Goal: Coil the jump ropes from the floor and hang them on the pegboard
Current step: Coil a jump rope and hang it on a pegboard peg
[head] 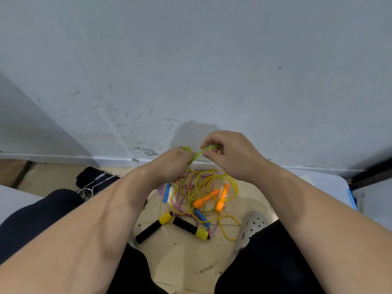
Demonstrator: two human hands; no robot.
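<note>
Both hands are raised above the heap of jump ropes, at about 12 o'clock of it, close to the white wall (191,60); the right hand (229,153) pinches a loop of the green rope (197,154) between thumb and forefinger, the other fingers curled in beside them; the left hand (171,164), seen from the back, appears to grip the same rope in curled fingers, though most of them are hidden behind the knuckles. From the left hand the green strand drops into the tangle on the tiled floor (182,251). There a yellow rope (233,187) and a pink-purple rope (186,183) lie looped through one another; two orange handles (206,201) lie at the heap's centre, a blue handle (167,193) at its 9 o'clock, another towards 6 o'clock; two black handles with yellow caps (191,228) lie at 7 o'clock of the heap. A grey clog (252,228) sits at 4 o'clock, just beside the yellow rope; some bent metal wire (93,183) lies at 9 o'clock, well apart.
</note>
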